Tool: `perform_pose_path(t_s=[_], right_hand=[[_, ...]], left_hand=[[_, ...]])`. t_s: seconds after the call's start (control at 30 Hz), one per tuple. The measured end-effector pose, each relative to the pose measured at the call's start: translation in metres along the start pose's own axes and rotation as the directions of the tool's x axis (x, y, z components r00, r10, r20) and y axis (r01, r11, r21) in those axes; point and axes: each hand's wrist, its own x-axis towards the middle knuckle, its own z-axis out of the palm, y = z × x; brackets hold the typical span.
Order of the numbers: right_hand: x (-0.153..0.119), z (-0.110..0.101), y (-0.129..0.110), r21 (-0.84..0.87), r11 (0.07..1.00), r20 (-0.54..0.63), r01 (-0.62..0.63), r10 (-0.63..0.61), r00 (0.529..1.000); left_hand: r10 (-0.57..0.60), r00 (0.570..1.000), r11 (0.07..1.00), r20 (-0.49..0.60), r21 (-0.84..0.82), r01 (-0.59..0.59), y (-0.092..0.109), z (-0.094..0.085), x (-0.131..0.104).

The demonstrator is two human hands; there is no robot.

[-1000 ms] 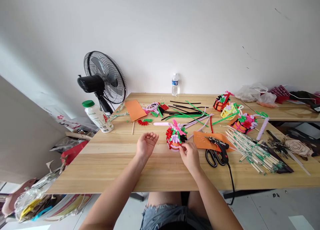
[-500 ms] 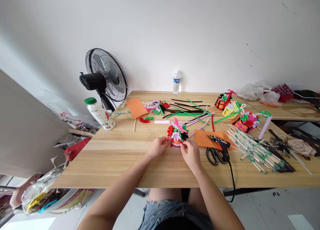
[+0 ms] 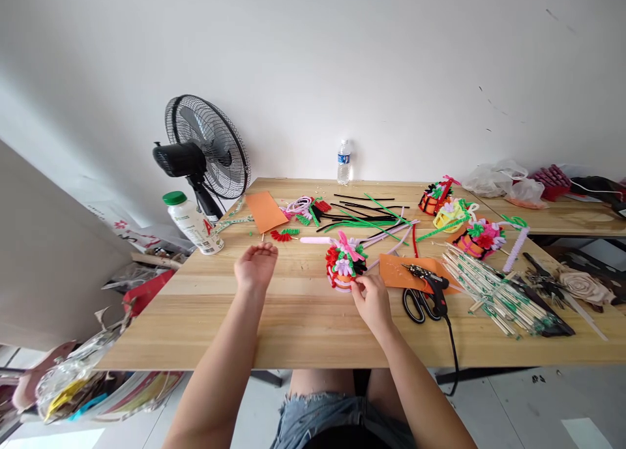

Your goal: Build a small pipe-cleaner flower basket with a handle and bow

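Note:
A small flower basket [image 3: 344, 266] made of pipe cleaners, with red, lilac, green and black blooms and a pink bow on top, stands on the table in front of me. My right hand [image 3: 372, 299] pinches its lower right edge between thumb and fingers. Off to the left, my left hand [image 3: 255, 268] is turned palm up with fingers loosely curled and nothing visible in it. Just beyond those fingertips lie a thin stick [image 3: 263, 237], mostly hidden, and an orange sheet [image 3: 265, 212]. Red and green curled pipe cleaner pieces [image 3: 283, 234] rest close by.
Right of the basket are a glue gun [image 3: 430, 283], black-handled scissors [image 3: 415, 305] and a bundle of wrapped sticks [image 3: 493, 289]. Loose pipe cleaners [image 3: 366, 216] spread behind. Finished baskets [image 3: 482, 237] stand back right. A white bottle [image 3: 193, 224], a fan [image 3: 208, 149] and a water bottle [image 3: 343, 162] are farther off.
My left hand has let go of the basket's left side and moved left, turning palm up near the stick. The right hand keeps its grip; the basket has hardly moved.

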Motion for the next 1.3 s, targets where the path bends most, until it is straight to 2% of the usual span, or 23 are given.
perform_pose_path(t_s=[0.13, 0.3, 0.47, 0.6, 0.73, 0.9, 1.03, 1.1, 1.23, 1.3], right_hand=[[0.001, -0.002, 0.0, 0.019, 1.0, 0.011, -0.002, 0.002, 1.0], [0.007, -0.021, 0.001, 0.068, 0.998, 0.042, -0.006, 0.003, 0.999], [0.012, -0.043, 0.004, 0.172, 0.978, 0.063, -0.116, 0.107, 0.992], [0.009, -0.042, 0.008, 0.224, 0.959, 0.04, -0.174, 0.17, 0.985], [0.008, -0.037, 0.009, 0.239, 0.956, 0.019, -0.169, 0.17, 0.985], [0.008, -0.036, 0.01, 0.248, 0.952, 0.012, -0.18, 0.183, 0.983], [0.009, -0.038, 0.013, 0.244, 0.95, 0.008, -0.193, 0.197, 0.98], [0.01, -0.039, 0.015, 0.242, 0.95, 0.012, -0.198, 0.201, 0.979], [0.016, -0.041, 0.022, 0.24, 0.95, 0.05, -0.2, 0.194, 0.98], [0.02, -0.041, 0.027, 0.24, 0.95, 0.077, -0.197, 0.184, 0.98]], left_hand=[[0.109, 0.991, 0.993, -0.073, 0.058, -0.105, 0.022, -0.016, 0.014], [0.202, 0.975, 0.93, -0.096, 0.33, -0.16, 0.016, -0.022, 0.017], [0.243, 0.969, 0.735, -0.049, 0.661, -0.152, 0.008, -0.028, 0.014], [0.22, 0.975, 0.575, 0.001, 0.808, -0.131, 0.002, -0.03, 0.016], [0.259, 0.965, 0.463, 0.031, 0.873, -0.152, -0.002, -0.027, 0.017], [0.215, 0.976, 0.381, 0.025, 0.918, -0.107, 0.005, -0.026, 0.01], [0.311, 0.95, 0.3, -0.002, 0.949, -0.096, 0.013, -0.027, 0.009], [0.306, 0.952, 0.294, 0.005, 0.951, -0.1, 0.014, -0.028, 0.011], [0.208, 0.978, 0.292, -0.008, 0.955, -0.054, 0.01, -0.03, 0.016], [0.149, 0.989, 0.321, 0.013, 0.945, -0.06, 0.005, -0.03, 0.016]])
